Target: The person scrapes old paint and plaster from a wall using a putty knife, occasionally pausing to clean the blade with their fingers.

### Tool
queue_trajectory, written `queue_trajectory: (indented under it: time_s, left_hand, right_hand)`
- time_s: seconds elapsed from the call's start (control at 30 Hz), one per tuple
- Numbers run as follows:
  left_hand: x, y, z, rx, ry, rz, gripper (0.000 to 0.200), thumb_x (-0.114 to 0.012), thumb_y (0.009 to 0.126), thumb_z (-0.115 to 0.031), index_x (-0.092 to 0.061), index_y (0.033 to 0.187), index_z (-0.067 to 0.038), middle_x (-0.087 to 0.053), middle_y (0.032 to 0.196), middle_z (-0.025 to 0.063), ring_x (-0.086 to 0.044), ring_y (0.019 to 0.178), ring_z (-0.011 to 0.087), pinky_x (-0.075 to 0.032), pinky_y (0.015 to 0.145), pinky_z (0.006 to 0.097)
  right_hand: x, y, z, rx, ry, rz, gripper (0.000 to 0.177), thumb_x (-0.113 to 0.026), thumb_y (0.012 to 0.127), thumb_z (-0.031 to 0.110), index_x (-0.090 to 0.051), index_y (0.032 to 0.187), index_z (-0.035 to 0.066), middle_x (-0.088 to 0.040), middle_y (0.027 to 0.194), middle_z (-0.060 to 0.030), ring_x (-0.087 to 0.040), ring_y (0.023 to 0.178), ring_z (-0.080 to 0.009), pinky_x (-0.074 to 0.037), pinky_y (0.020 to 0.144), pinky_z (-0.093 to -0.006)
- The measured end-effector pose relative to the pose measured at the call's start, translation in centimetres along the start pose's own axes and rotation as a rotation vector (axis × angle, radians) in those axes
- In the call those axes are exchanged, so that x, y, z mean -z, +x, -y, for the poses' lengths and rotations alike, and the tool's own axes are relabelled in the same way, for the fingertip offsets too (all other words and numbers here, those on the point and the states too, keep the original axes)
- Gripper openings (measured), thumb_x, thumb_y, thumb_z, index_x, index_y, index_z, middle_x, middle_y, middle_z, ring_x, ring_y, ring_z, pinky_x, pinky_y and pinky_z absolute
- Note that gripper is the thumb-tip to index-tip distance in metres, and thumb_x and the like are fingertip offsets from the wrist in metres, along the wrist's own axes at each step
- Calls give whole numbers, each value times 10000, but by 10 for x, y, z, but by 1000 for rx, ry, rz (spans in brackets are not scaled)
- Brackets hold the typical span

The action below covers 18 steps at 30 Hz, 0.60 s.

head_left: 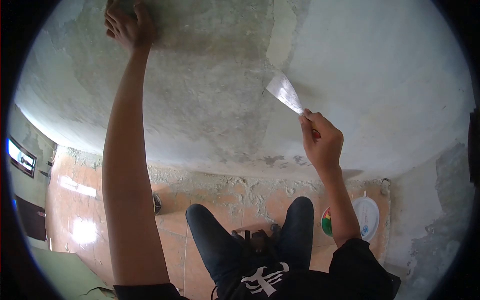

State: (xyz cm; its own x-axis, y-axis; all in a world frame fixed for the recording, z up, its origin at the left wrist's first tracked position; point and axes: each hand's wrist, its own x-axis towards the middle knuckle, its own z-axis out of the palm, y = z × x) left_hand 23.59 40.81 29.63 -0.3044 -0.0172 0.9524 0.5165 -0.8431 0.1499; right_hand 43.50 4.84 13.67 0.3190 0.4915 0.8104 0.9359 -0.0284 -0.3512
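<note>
In my right hand [325,137] is a putty knife [285,92], held by its handle, most of which my fingers hide. Its shiny flared blade points up and left, with the tip at a rough seam where a darker grey area of the wall [210,85] meets a paler coat. Whether the blade edge touches the surface is hard to tell. My left hand [129,24] rests against the wall at the upper left, arm stretched out, fingers bent but apart, with nothing in them.
Scraped debris [220,184] lies along the wall's foot on the orange tiled floor [172,250]. By my right forearm are a white lid [366,218] and a red, green and yellow container [327,222]. Behind my left arm is a partly hidden dark round object [157,204]. A peeling side wall [430,215] stands right.
</note>
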Motion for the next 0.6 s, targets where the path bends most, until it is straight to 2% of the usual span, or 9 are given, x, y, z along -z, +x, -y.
queue_trajectory:
  time_s: [0.17,0.27,0.6]
  left_hand:
    - [1,-3,-1,26,-12,15,466,-585,836,-339,-481,1255,-164,-471,1389,4,-366,1298,252,-211,1061,453]
    - [1,2,-1,-13,-26,-20,468,-591,833,-342,-485,1255,-169,-473,1389,3,-371,1296,253,-216,1056,448]
    - [-4,1,1,2,-8,-34,446,-589,825,-325,-496,1230,-163,-479,1386,3,-383,1293,262,-227,1044,457]
  right_hand:
    - [1,-2,6,-26,-14,47,83,-669,884,139,-641,863,64,-622,638,-39,-556,470,-143,-428,439,-273]
    - [0,-2,0,-17,-9,-5,96,-666,885,138,-627,847,60,-639,662,-50,-573,485,-152,-429,443,-279]
    - [-4,3,4,-42,31,-5,84,-677,877,140,-660,908,63,-627,653,-53,-578,491,-170,-441,460,-283]
